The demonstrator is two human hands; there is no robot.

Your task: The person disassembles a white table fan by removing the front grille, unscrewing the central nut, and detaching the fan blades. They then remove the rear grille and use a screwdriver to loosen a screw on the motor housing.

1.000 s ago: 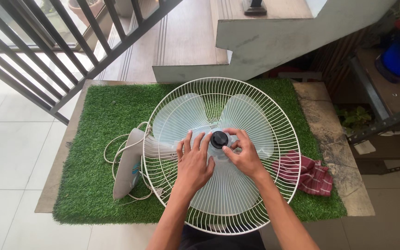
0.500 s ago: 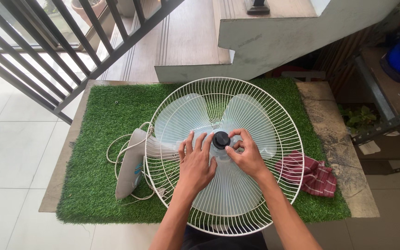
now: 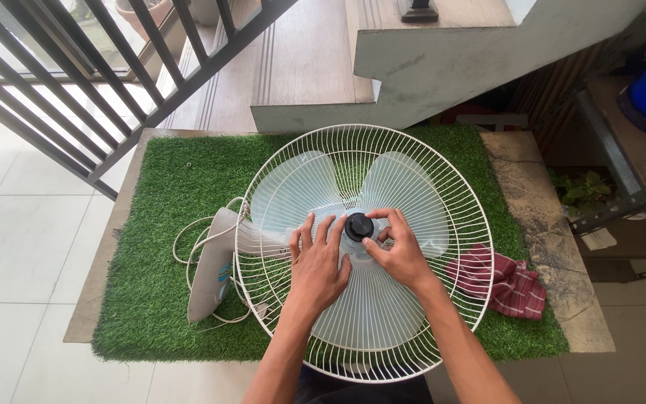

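Two bare hands meet at the middle of a dismantled fan lying flat on a patch of green artificial turf. The white wire guard forms a shallow round basket, open side up, and inside it sits the translucent pale-blue blade, its three broad lobes spreading from the hub almost to the wire rim. At the hub stands a small black cap.

The left hand lies flat on the blade just beside the cap, fingers spread and pressing down, grasping nothing. The right hand is curled around the cap, thumb and fingertips pinching its sides.

Under the guard's left edge the grey-white motor housing juts out onto the turf, with a white power cord looped loosely beside it. A crumpled red checked cloth lies on the turf, touching the guard's right rim.

The turf covers a low slab whose bare, stained strip shows on the right. Behind it rise pale stair steps and a dark metal railing; white floor tiles lie to the left.
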